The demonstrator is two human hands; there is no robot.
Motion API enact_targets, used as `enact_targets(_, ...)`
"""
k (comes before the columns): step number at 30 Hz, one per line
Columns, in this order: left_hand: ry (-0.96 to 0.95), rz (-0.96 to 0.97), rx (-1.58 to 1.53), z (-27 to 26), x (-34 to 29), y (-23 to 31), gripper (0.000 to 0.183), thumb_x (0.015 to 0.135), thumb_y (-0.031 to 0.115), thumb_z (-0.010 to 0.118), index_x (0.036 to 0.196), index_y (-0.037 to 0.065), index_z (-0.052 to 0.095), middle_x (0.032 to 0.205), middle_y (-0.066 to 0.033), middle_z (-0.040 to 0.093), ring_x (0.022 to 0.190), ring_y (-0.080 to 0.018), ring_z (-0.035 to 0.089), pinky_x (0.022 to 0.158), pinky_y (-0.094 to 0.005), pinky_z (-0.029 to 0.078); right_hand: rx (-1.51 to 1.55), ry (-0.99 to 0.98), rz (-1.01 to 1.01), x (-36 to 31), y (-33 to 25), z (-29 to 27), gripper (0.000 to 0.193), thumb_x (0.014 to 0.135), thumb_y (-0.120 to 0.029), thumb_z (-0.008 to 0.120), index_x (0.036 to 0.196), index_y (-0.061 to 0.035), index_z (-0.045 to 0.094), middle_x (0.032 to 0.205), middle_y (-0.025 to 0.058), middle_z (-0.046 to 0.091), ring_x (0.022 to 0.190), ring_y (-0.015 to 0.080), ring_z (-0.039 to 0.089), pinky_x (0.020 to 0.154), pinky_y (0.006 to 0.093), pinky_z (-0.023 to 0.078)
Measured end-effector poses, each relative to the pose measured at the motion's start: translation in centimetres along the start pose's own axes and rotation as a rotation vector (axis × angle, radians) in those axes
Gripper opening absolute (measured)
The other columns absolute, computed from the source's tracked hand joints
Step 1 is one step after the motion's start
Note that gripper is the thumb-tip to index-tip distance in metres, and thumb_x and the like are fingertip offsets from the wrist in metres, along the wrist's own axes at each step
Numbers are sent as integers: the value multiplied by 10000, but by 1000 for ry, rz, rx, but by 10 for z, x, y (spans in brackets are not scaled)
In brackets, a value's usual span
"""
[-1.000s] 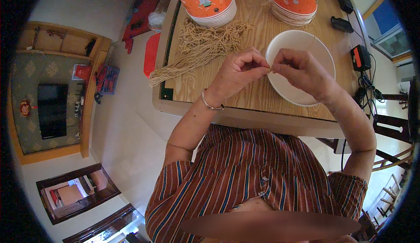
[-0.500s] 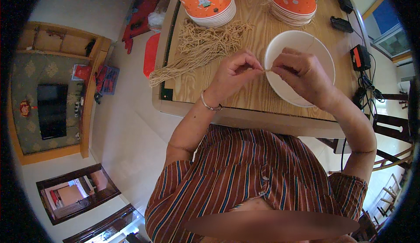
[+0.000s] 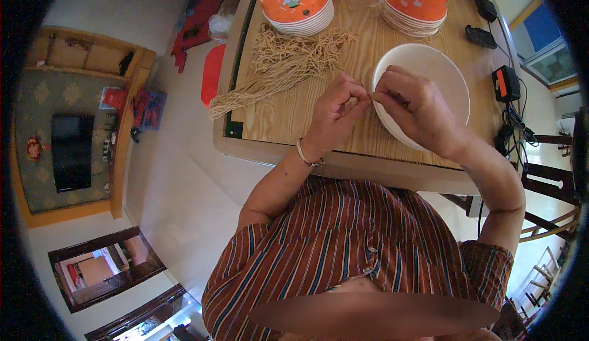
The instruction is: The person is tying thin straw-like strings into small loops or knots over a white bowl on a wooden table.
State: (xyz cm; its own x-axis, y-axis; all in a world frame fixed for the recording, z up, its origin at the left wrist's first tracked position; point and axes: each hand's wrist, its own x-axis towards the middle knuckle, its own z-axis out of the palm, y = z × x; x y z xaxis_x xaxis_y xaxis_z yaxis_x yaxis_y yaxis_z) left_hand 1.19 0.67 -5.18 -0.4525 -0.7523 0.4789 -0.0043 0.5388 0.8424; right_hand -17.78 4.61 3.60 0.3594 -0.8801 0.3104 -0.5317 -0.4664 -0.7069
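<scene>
Slantwise, tan strands (image 3: pixel 292 64), narrow end lower-left

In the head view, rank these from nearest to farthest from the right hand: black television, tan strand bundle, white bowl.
1. White bowl: partly covered by the right hand in this view.
2. Tan strand bundle: on the table, to its left.
3. Black television: far left, beyond the table.

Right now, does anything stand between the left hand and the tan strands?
Nothing visible does: the left hand is near the tan strands, above the same wooden tabletop. The white tub is off to the right.
</scene>
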Motion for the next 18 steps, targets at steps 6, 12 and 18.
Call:
enact_targets(6, 28, -238, -255, -4, -4, 8, 142, 850, -35, 628, 980, 19, 611, 979, -42, 562, 924, -144, 566, 841, -269, 461, -20, -21, 47, 4, 11, -3, 108, 873, -77, 599, 845, 23, 569, 796, 170, 563, 731, 343, 559, 652, 404, 454)
enact_targets(12, 24, -297, -338, -8, 4, 20, 172, 870, -38, 614, 1035, 10, 622, 1004, -36, 545, 955, -110, 566, 859, -250, 478, 22, -61, 124, 6, 4, -6, 124, 886, -80, 609, 838, 24, 562, 740, 123, 529, 634, 214, 493, 586, 336, 415)
enact_targets(18, -29, -213, -318, -3, 6, 11, 140, 854, -48, 632, 979, 13, 613, 991, -20, 543, 926, -93, 548, 812, -231, 464, 0, -58, 52, 6, 4, -7, 125, 888, -86, 620, 838, 15, 567, 727, 107, 526, 606, 179, 471, 563, 324, 404)
